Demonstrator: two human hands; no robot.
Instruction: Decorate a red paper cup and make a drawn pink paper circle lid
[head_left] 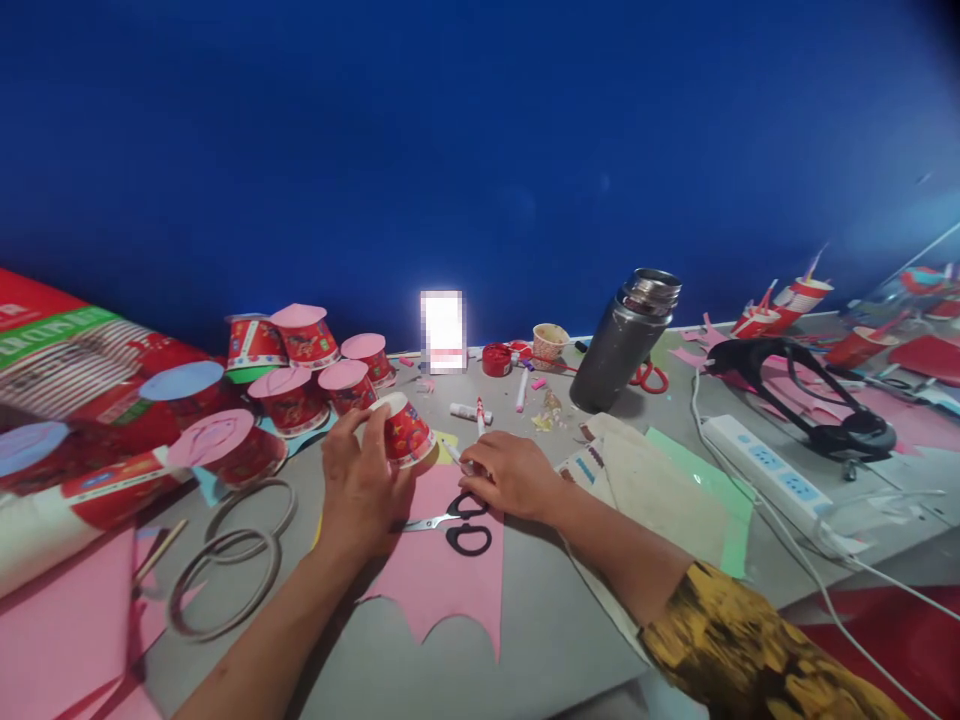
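My left hand [364, 485] is closed around a red paper cup [409, 430] with printed patterns, standing upside down at the edge of a pink paper sheet [457, 590]. Beside it, my right hand [514, 470] has its fingers pinched on a thin whitish pen [454, 455], whose tip points toward the cup; part of the pen is hidden by the fingers. Black-handled scissors [466, 540] lie on the pink sheet just below my right hand, blades toward the left. The sheet has scalloped cut-outs along its near edge.
Several upturned cups with paper tops [300, 335] crowd the left, near two grey rings [225, 585]. A dark flask [622, 345], a glue stick [471, 412] and markers [521, 390] lie beyond my hands. At right are a power strip [769, 470] and black headgear [810, 395].
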